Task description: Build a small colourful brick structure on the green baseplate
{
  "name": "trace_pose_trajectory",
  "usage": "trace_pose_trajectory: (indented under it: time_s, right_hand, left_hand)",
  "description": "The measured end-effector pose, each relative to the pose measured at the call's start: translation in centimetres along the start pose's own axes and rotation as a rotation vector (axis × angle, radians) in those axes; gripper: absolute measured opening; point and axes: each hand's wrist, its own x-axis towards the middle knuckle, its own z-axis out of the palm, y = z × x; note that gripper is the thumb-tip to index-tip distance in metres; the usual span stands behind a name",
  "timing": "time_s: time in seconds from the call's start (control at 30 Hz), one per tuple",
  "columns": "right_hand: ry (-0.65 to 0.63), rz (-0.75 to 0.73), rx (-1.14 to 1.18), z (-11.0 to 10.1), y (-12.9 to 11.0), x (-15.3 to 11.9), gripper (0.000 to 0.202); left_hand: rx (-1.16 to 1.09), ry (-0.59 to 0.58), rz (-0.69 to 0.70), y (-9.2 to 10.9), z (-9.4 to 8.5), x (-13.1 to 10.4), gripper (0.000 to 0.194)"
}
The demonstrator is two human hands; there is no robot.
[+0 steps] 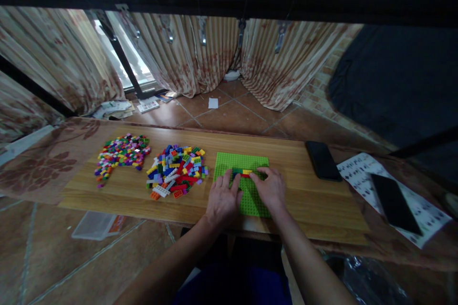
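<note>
A bright green studded baseplate lies on the wooden board in front of me. Near its middle is a short row of toy bricks, with a green brick on the left and a yellow brick on the right. Along the near side of this row runs a red brick. My left hand closes its thumb and index finger about the row's left end, partly hiding it. At the right end, my right hand has its thumb against the red brick, its index finger curled close by.
Left of the baseplate lie a pile of larger mixed bricks and a heap of tiny pieces. A black phone rests on the right, near a printed sheet with another dark device on it. A black bar crosses beyond.
</note>
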Motion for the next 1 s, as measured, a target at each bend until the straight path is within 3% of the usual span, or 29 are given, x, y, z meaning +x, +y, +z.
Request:
trace_pose_trajectory:
  time_s: [0.43, 0.77, 1.0]
  right_hand:
    - [-0.091, 0.044, 0.029, -0.2, -0.2, 0.7, 0.027]
    - [-0.085, 0.037, 0.043, 0.2, 0.2, 0.8, 0.024]
    - [-0.015, 0.075, 0.359, -0.1, 0.8, 0.5, 0.031]
  left_hand:
    - [0.113, -0.06, 0.011, 0.7, -0.2, 0.3, 0.044]
    - [0.117, -0.148, 0.036, 1.0, 0.0, 0.9, 0.044]
    - [0.044, -0.107, -0.014, 1.3, -0.8, 0.2, 0.049]
